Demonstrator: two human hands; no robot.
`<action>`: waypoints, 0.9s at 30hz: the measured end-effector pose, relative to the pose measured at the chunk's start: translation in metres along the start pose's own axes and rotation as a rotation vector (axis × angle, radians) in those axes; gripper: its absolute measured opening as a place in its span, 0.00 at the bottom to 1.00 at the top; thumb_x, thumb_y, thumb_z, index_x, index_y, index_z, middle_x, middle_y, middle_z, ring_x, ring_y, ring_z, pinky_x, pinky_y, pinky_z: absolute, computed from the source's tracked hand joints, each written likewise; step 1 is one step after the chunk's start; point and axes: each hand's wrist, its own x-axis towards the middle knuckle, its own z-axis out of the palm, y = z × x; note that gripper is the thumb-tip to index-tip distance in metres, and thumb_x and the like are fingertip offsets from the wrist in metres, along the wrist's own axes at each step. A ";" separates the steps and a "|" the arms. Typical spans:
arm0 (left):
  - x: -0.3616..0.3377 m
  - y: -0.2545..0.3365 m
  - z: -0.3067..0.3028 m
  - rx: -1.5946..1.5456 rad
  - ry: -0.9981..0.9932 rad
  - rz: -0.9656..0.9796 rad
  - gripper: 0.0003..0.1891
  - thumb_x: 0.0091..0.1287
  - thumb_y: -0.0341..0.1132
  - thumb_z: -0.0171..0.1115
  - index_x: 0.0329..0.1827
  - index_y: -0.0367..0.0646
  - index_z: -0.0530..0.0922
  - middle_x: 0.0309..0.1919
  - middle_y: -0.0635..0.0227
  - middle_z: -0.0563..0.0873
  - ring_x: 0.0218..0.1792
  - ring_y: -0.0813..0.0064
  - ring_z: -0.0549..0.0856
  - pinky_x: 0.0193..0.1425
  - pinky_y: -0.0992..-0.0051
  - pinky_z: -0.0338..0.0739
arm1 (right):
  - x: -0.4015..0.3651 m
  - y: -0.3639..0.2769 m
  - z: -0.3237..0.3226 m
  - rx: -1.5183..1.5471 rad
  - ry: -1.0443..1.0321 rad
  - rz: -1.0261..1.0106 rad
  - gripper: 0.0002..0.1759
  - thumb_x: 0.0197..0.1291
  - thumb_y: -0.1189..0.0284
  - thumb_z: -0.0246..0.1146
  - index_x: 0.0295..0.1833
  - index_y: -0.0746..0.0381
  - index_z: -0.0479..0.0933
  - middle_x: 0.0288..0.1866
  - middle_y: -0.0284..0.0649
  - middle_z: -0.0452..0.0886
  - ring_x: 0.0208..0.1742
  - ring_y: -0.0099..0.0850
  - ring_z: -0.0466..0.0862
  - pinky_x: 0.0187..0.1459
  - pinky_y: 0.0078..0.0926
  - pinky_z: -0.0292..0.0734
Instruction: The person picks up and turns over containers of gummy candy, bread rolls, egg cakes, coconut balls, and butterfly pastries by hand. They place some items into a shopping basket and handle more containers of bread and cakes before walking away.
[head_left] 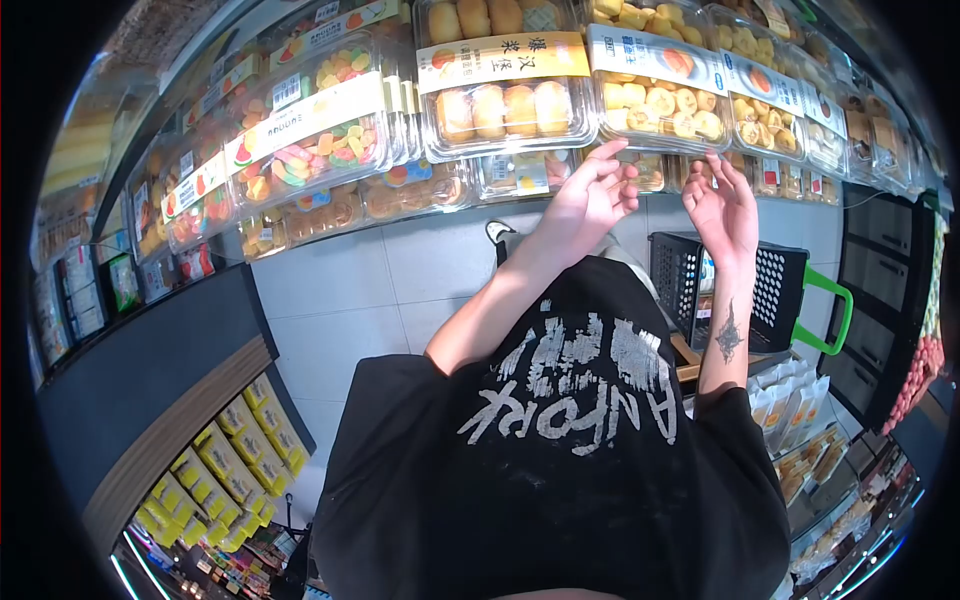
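Fingers [615,180] spread empty on your left hand [585,207] and right hand [723,208], just under the pastry boxes' [655,100] edge. Bare floor tiles [340,290] lie centre left.

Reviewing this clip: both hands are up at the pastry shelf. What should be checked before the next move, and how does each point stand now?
1. Left hand free: ok, fingers spread, nothing held.
2. Right hand free: ok, open and holding nothing.
3. Left fingers touching the clear box of small cakes: cannot tell; they end at its lower edge.
4. Neighbouring box of buns sitting steady in its row: ok.
5. Black basket upright below the right hand: ok, its green handle sticks out sideways.
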 end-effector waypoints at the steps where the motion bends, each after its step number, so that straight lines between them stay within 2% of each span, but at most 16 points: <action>1: -0.001 -0.003 0.000 0.079 0.046 0.032 0.18 0.64 0.35 0.48 0.56 0.40 0.65 0.41 0.66 0.73 0.42 0.74 0.74 0.48 0.73 0.68 | -0.005 0.001 0.005 -0.104 0.060 -0.054 0.11 0.58 0.67 0.58 0.42 0.64 0.72 0.39 0.37 0.73 0.42 0.25 0.73 0.48 0.26 0.72; 3: -0.007 -0.010 0.005 0.236 0.135 0.091 0.15 0.65 0.37 0.48 0.53 0.40 0.67 0.41 0.67 0.74 0.45 0.74 0.74 0.49 0.74 0.68 | -0.011 0.003 0.003 -0.282 0.195 -0.167 0.12 0.59 0.63 0.58 0.41 0.61 0.72 0.36 0.34 0.74 0.43 0.24 0.74 0.51 0.28 0.71; 4: -0.010 -0.014 0.009 0.322 0.201 0.128 0.13 0.66 0.39 0.49 0.49 0.42 0.69 0.41 0.69 0.75 0.48 0.76 0.74 0.51 0.75 0.68 | -0.013 0.002 -0.002 -0.331 0.146 -0.147 0.14 0.59 0.61 0.58 0.42 0.60 0.73 0.38 0.31 0.75 0.45 0.22 0.74 0.53 0.29 0.69; 5: -0.010 -0.019 0.007 0.406 0.235 0.165 0.13 0.66 0.39 0.48 0.48 0.42 0.69 0.42 0.69 0.75 0.48 0.77 0.74 0.51 0.75 0.68 | -0.022 0.002 0.003 -0.450 0.223 -0.167 0.15 0.59 0.62 0.58 0.46 0.60 0.73 0.42 0.31 0.76 0.47 0.21 0.74 0.52 0.29 0.68; 7: -0.009 -0.031 0.000 0.570 0.300 0.243 0.13 0.66 0.40 0.48 0.48 0.42 0.69 0.43 0.69 0.76 0.48 0.78 0.74 0.53 0.74 0.68 | -0.028 0.005 -0.014 -0.516 0.221 -0.196 0.15 0.60 0.64 0.58 0.49 0.60 0.74 0.45 0.32 0.77 0.48 0.19 0.73 0.51 0.26 0.68; 8: -0.011 -0.036 0.002 0.575 0.301 0.285 0.16 0.67 0.42 0.47 0.50 0.41 0.69 0.48 0.67 0.76 0.52 0.79 0.73 0.56 0.71 0.67 | -0.033 0.005 -0.018 -0.548 0.250 -0.229 0.14 0.60 0.65 0.57 0.48 0.60 0.74 0.44 0.31 0.77 0.46 0.18 0.74 0.49 0.21 0.68; 9: -0.009 -0.038 0.004 0.531 0.302 0.279 0.15 0.67 0.42 0.47 0.49 0.41 0.68 0.48 0.67 0.76 0.52 0.79 0.73 0.57 0.71 0.67 | -0.038 0.004 -0.019 -0.592 0.243 -0.251 0.14 0.60 0.67 0.58 0.49 0.61 0.74 0.42 0.31 0.78 0.44 0.17 0.74 0.46 0.18 0.68; 11: -0.006 -0.042 0.006 0.438 0.307 0.267 0.12 0.68 0.41 0.48 0.46 0.42 0.67 0.47 0.68 0.75 0.51 0.79 0.73 0.57 0.71 0.67 | -0.047 0.001 -0.017 -0.591 0.231 -0.312 0.07 0.59 0.70 0.59 0.40 0.61 0.75 0.38 0.31 0.78 0.42 0.15 0.74 0.44 0.15 0.68; 13: -0.004 -0.048 0.018 0.423 0.334 0.224 0.19 0.69 0.44 0.45 0.54 0.39 0.64 0.51 0.65 0.73 0.54 0.75 0.73 0.59 0.71 0.67 | -0.054 -0.004 -0.035 -0.635 0.213 -0.282 0.04 0.58 0.73 0.59 0.33 0.61 0.72 0.37 0.31 0.77 0.42 0.15 0.73 0.43 0.15 0.68; 14: -0.004 -0.050 0.036 0.423 0.333 0.198 0.20 0.69 0.44 0.44 0.56 0.38 0.63 0.53 0.64 0.73 0.55 0.74 0.72 0.59 0.72 0.67 | -0.055 -0.010 -0.038 -0.656 0.201 -0.280 0.06 0.57 0.75 0.60 0.29 0.61 0.71 0.36 0.32 0.77 0.42 0.15 0.73 0.43 0.15 0.68; 15: -0.001 -0.054 0.048 0.424 0.332 0.172 0.22 0.69 0.45 0.43 0.59 0.38 0.62 0.54 0.63 0.72 0.56 0.73 0.72 0.59 0.72 0.66 | -0.062 -0.015 -0.035 -0.643 0.066 -0.372 0.10 0.56 0.79 0.59 0.26 0.61 0.65 0.38 0.34 0.74 0.42 0.16 0.72 0.44 0.15 0.68; 18: 0.004 -0.064 0.058 0.612 0.345 0.149 0.27 0.69 0.48 0.43 0.61 0.35 0.61 0.58 0.61 0.70 0.58 0.73 0.70 0.63 0.73 0.62 | -0.064 -0.035 -0.043 -0.661 -0.067 -0.513 0.09 0.56 0.81 0.56 0.39 0.63 0.63 0.44 0.38 0.72 0.43 0.20 0.73 0.46 0.17 0.69; 20: 0.007 -0.067 0.059 0.734 0.254 0.162 0.29 0.68 0.50 0.46 0.61 0.33 0.61 0.58 0.62 0.70 0.59 0.74 0.69 0.63 0.73 0.61 | -0.062 -0.055 -0.045 -0.672 -0.140 -0.568 0.15 0.57 0.81 0.55 0.49 0.64 0.61 0.46 0.40 0.72 0.44 0.23 0.74 0.46 0.17 0.69; 23: 0.011 -0.072 0.059 0.916 0.285 0.270 0.29 0.66 0.50 0.49 0.61 0.34 0.63 0.56 0.61 0.72 0.57 0.74 0.70 0.61 0.74 0.62 | -0.060 -0.097 -0.038 -0.986 -0.198 -0.492 0.30 0.58 0.77 0.54 0.63 0.66 0.49 0.48 0.44 0.73 0.43 0.26 0.76 0.43 0.20 0.71; 24: 0.013 -0.068 0.060 0.961 0.205 0.275 0.29 0.63 0.48 0.57 0.60 0.36 0.64 0.54 0.61 0.73 0.54 0.74 0.71 0.58 0.74 0.64 | -0.059 -0.109 -0.036 -1.045 -0.175 -0.462 0.30 0.58 0.73 0.55 0.64 0.67 0.54 0.49 0.48 0.74 0.39 0.31 0.79 0.41 0.25 0.74; 27: 0.012 -0.057 0.070 1.267 0.142 0.184 0.29 0.59 0.45 0.62 0.59 0.37 0.66 0.49 0.61 0.75 0.54 0.75 0.71 0.56 0.72 0.66 | -0.050 -0.144 -0.037 -1.643 -0.418 -0.437 0.21 0.57 0.69 0.58 0.54 0.67 0.68 0.49 0.49 0.74 0.35 0.36 0.80 0.40 0.27 0.75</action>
